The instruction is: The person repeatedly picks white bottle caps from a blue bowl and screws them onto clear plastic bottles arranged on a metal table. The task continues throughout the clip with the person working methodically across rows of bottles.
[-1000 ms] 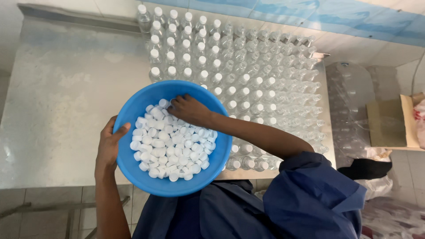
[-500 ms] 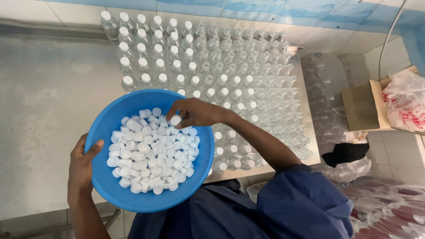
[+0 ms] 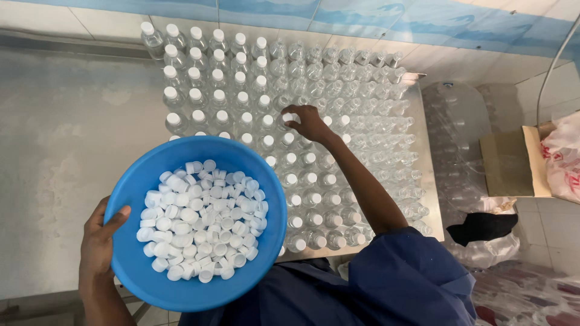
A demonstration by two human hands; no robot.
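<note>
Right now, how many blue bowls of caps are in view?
1: the blue bowl of white caps sits lower left, held by the left hand; the right hand reaches over the bottles.

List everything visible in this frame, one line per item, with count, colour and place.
bowl: one, blue, round, held low at left over the table edge.
caps: a heap too many to count, white, inside the bowl.
bottles: many in tight rows, clear plastic; left rows wear white caps, right rows are open.
table: one, grey metal, under the bottles.
cardboard box: one, brown, at right.
plastic bag: one, white with red print, at the right edge.
dark cloth: one, black, below the box.
wall tiles: blue and white, along the top.
left hand: grips the bowl's rim.
right hand: reaches over the rows, fingertips on a cap at a bottle top.
</note>
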